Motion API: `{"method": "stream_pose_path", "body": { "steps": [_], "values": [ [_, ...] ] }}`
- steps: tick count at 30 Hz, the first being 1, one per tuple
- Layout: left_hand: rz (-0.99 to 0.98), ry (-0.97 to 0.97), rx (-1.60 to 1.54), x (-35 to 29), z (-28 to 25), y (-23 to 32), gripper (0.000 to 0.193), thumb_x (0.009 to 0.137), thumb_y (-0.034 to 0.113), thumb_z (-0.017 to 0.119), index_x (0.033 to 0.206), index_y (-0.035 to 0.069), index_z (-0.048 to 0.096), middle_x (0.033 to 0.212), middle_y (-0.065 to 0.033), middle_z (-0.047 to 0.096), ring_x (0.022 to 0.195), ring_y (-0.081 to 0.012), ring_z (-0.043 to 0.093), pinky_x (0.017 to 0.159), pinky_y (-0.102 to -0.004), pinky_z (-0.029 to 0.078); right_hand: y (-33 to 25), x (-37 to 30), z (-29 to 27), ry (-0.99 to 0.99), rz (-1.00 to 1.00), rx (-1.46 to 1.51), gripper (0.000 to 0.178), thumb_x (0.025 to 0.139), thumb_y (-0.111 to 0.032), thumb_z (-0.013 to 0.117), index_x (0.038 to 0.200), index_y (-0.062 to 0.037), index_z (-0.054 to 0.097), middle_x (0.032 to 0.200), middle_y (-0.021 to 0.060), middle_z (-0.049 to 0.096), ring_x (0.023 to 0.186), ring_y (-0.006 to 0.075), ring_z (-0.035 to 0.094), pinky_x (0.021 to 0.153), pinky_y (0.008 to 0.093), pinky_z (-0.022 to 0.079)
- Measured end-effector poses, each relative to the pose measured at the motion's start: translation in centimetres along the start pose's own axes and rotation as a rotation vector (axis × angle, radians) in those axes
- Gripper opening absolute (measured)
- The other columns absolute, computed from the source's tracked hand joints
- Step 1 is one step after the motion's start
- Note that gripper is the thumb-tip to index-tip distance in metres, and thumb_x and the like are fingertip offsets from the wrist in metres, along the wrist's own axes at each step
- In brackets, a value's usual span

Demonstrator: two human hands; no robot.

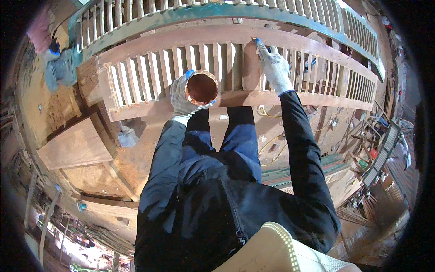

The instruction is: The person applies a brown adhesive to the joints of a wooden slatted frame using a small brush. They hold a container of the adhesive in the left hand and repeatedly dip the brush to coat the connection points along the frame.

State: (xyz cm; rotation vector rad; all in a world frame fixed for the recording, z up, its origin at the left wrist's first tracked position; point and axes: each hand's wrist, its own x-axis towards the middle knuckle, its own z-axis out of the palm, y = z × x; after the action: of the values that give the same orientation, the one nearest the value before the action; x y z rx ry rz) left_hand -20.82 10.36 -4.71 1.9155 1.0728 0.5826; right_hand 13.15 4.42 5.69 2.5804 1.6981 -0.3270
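Observation:
My left hand [179, 99], in a pale glove with blue patches, is wrapped round a round can [202, 89]. Reddish-brown material lines the can's inside, and its mouth faces up. A long slatted wooden shutter [181, 38], brownish-pink, lies across in front of me, beneath both hands. Against its far rail rests the tip of my gloved right hand [274, 68], index finger stretched out beside a small orange-brown spot. The thumb stands apart from that finger; the other fingers are partly hidden. I see no tool in this hand.
Beyond lies a second slatted shutter [176, 18] with teal paint. A person's blue-clad leg [61, 70] shows at the far left. Near the shutter's left end are a bluish block [127, 137] and a wooden panel [74, 145]. A yellow cable [273, 158] crosses the floor at right.

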Motion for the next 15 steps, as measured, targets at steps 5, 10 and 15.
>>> {"method": "stream_pose_path", "body": {
  "steps": [5, 10, 15],
  "values": [
    [0.151, 0.025, 0.323, 2.2, -0.5, 4.5, 0.101, 0.058, 0.056, 0.089, 0.139, 0.011, 0.048, 0.134, -0.0082, 0.057, 0.126, -0.0236, 0.053, 0.108, -0.041, 0.045, 3.1, -0.8, -1.3, 0.001, 0.037, 0.162, 0.042, 0.098, -0.017, 0.05, 0.139, -0.024, 0.054, 0.11, 0.0166, 0.064, 0.098, 0.0365, 0.066, 0.081, 0.0458, 0.053],
    [-0.086, 0.049, -0.074, 1.7, -3.3, 3.9, 0.087, 0.06, 0.048, 0.09, 0.13, 0.011, 0.053, 0.126, -0.0082, 0.06, 0.114, -0.0243, 0.06, 0.101, -0.0408, 0.049, 0.1, -3.4, -2.5, 0.026, 0.031, 1.351, 0.055, 0.092, -0.005, 0.046, 0.147, -0.0005, 0.042, 0.149, 0.0173, 0.045, 0.137, 0.0247, 0.044, 0.114, 0.0349, 0.032],
    [-0.347, 0.216, -0.236, -2.1, -8.6, 16.5, 0.065, 0.062, 0.031, 0.087, 0.118, 0.011, 0.059, 0.109, -0.0142, 0.065, 0.102, -0.0306, 0.063, 0.086, -0.0399, 0.051, 2.9, -9.8, 2.3, -0.009, -0.12, 1.131, 0.056, 0.1, -0.031, 0.049, 0.143, 0.0041, 0.044, 0.14, 0.0189, 0.051, 0.124, 0.0275, 0.05, 0.111, 0.0376, 0.036]
  ]
}}
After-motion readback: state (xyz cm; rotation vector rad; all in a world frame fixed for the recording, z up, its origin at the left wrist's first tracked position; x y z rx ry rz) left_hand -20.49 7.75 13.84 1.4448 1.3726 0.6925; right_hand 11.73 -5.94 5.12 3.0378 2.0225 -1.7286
